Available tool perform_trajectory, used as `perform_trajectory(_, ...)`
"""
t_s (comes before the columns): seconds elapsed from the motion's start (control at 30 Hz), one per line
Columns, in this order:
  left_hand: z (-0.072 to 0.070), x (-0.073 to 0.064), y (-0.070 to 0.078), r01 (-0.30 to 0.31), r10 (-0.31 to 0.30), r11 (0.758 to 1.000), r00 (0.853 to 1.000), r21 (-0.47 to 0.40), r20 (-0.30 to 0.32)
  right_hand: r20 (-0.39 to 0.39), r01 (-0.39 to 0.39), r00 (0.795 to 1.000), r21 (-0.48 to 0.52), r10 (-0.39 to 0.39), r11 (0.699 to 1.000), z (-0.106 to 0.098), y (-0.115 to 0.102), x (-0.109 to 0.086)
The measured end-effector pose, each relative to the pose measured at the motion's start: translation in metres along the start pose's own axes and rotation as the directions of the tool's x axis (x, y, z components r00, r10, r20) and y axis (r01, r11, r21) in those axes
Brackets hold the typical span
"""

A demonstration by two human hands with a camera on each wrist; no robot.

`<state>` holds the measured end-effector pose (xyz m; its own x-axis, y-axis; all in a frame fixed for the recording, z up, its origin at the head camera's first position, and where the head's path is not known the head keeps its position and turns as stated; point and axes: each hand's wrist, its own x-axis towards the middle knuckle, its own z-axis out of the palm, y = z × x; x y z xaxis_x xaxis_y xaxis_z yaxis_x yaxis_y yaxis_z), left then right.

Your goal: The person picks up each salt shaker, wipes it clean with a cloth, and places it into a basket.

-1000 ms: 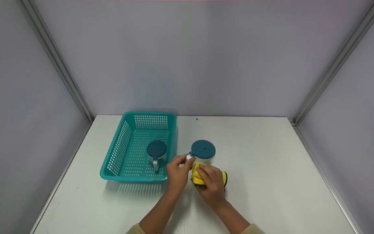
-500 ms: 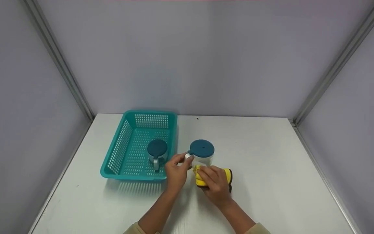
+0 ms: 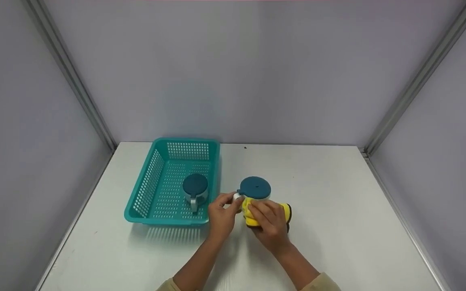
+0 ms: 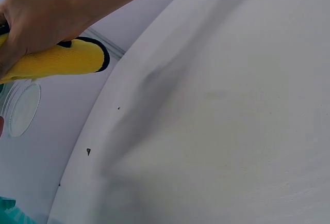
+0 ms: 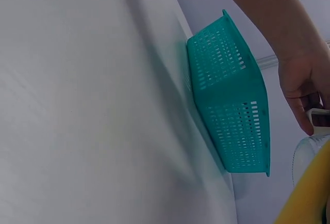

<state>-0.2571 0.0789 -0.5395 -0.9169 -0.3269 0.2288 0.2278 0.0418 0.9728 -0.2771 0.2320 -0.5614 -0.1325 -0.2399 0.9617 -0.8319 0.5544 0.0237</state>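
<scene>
A glass mug with a blue lid (image 3: 255, 187) is held up over the table. My left hand (image 3: 221, 214) pinches its white handle (image 5: 319, 121) between thumb and fingers. My right hand (image 3: 272, 226) grips a yellow cloth (image 3: 251, 221) with black edging, pressed to the near side of the mug. The cloth hides most of the mug's body in the head view. From the left wrist, the mug's round clear base (image 4: 25, 110) shows below the cloth (image 4: 64, 61). My left hand is partly visible in the right wrist view.
Left of my hands stands a teal perforated basket (image 3: 168, 222). Inside it, near the right wall, is a second mug with a dark blue lid (image 3: 195, 184), its handle toward me. Grey panels (image 3: 233, 81) enclose the white table (image 3: 330, 210) at the back and sides.
My right hand and the cloth have shifted right, then upward along the mug. The mug has moved slightly right in the left hand's unchanged grip. The basket stays put.
</scene>
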Motion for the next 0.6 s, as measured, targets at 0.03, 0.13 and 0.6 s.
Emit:
perform_trajectory(0.03, 0.0, 0.0, 0.0, -0.008, 0.008, 1.0, 1.0, -0.002, 0.003, -0.003, 0.002, 1.0, -0.005, -0.002, 1.0, 0.001, 0.0, 0.001)
perform_trajectory(0.13, 0.001, 0.0, 0.0, -0.025, 0.025, 1.0, 1.0, 0.0, 0.005, -0.013, 0.016, 1.0, -0.023, -0.016, 1.0, 0.003, -0.001, 0.003)
perform_trajectory(0.6, 0.003, -0.006, 0.029, -0.073, 0.075, 0.997, 0.996, 0.038, -0.054, 0.014, 0.03, 0.999, -0.054, -0.03, 0.998, 0.011, -0.006, -0.003)
